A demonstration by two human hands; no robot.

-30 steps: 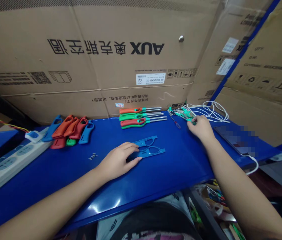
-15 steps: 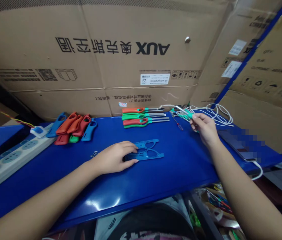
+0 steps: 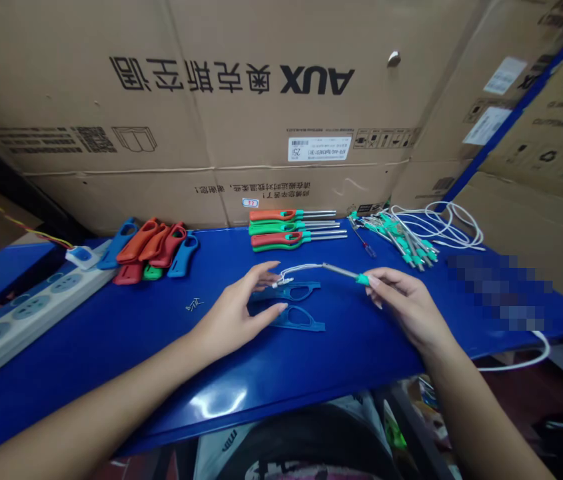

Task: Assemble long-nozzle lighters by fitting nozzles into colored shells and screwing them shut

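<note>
Two blue plastic handle shells (image 3: 297,305) lie side by side on the blue table (image 3: 111,333). My left hand (image 3: 234,313) rests on their left ends, fingers spread, fingertips touching the upper shell. My right hand (image 3: 404,300) pinches the green-capped end of a thin metal rod part (image 3: 341,271) with white wires at its far tip. The wire end hangs just above the upper shell, near my left fingertips.
Three finished orange-and-green tools (image 3: 291,230) lie at the back. A pile of green-capped rod parts (image 3: 404,237) and a white cable (image 3: 441,223) are at back right. Coloured handle shells (image 3: 154,247) and a power strip (image 3: 21,310) lie left. Small screws (image 3: 194,305) sit nearby. Cardboard boxes (image 3: 261,100) wall the rear.
My right hand lifted one rod part from the pile at back right and brought it left and toward me, over the blue shells. My left hand stayed on the shells.
</note>
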